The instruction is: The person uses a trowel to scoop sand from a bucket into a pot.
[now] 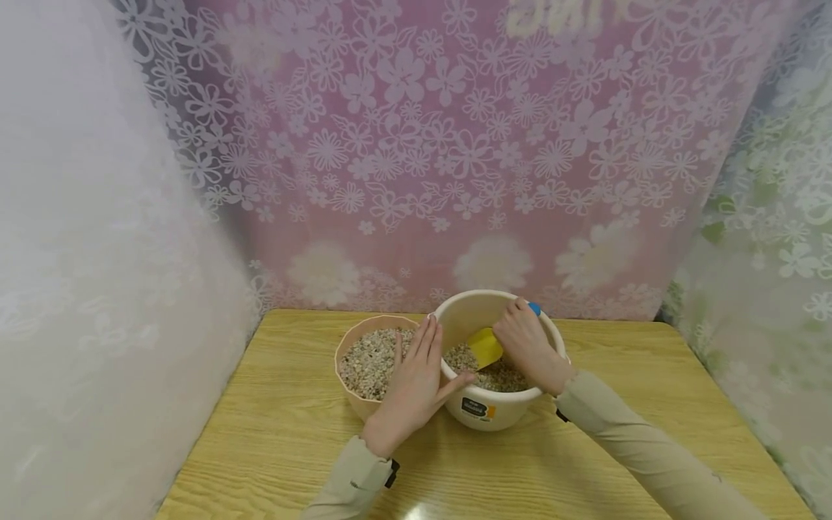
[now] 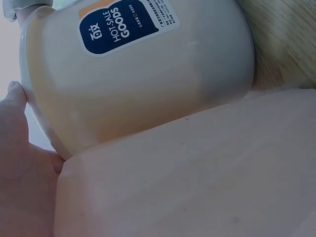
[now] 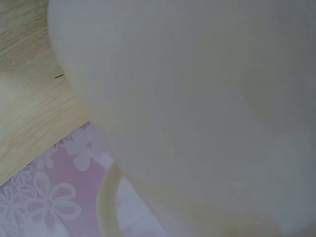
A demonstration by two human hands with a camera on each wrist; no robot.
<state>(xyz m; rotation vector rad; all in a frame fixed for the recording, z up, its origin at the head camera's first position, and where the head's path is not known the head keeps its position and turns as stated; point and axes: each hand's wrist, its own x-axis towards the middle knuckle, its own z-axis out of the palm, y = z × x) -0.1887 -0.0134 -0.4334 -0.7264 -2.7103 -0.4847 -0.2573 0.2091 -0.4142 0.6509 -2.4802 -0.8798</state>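
Note:
A cream bucket (image 1: 507, 417) with pebbly grain-like bits (image 1: 507, 377) in its bottom stands beside a peach bowl (image 1: 354, 403) heaped with similar bits (image 1: 367, 365). My left hand (image 1: 409, 386) lies where the two rims meet, fingers straight, thumb over the bucket's near rim. Inside the bucket, my right hand (image 1: 529, 347) grips a yellow scoop (image 1: 484, 349); its blade dips into the bits. A blue end (image 1: 534, 308) shows past the knuckles. From the left wrist, the bucket's side (image 2: 148, 84) and the bowl's wall (image 2: 197, 168) press close together.
Both containers stand on a wood-grain table (image 1: 273, 433), near its far edge. Behind it hangs a pink flowered curtain (image 1: 403, 159); pale sheets (image 1: 130, 289) flank both sides. The bucket's curved handle (image 3: 107, 202) hangs out in the right wrist view.

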